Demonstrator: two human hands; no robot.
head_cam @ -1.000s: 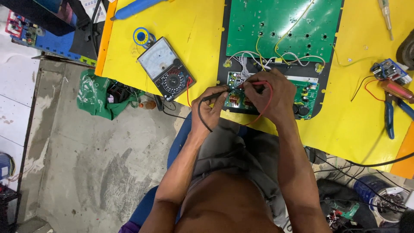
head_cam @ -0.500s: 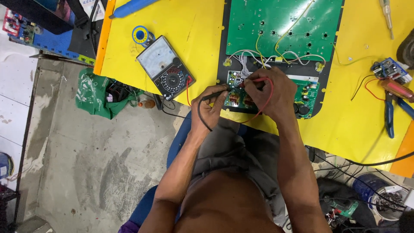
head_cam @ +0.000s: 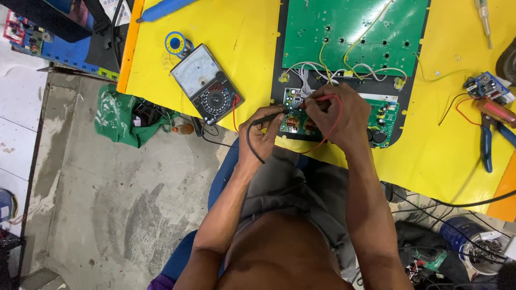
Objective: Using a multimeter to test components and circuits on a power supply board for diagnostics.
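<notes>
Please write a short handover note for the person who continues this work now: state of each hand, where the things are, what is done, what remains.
Left hand: grip shut on the black test probe, tip on the small green circuit board.
Right hand: grip shut on the red test probe, on the same board.
The grey-faced analogue meter lies left on the yellow table, leads plugged in.
Done: both probes placed.
Left: reading the dial; needle position unclear.

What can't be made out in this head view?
- Red probe tip: hidden under the right hand.
- Black probe contact on the small board: too small to tell.
- Meter needle: too small to read.
- Pliers jaws: hidden under a red-handled tool.
- Screwdriver: cut off by the top edge.
</notes>
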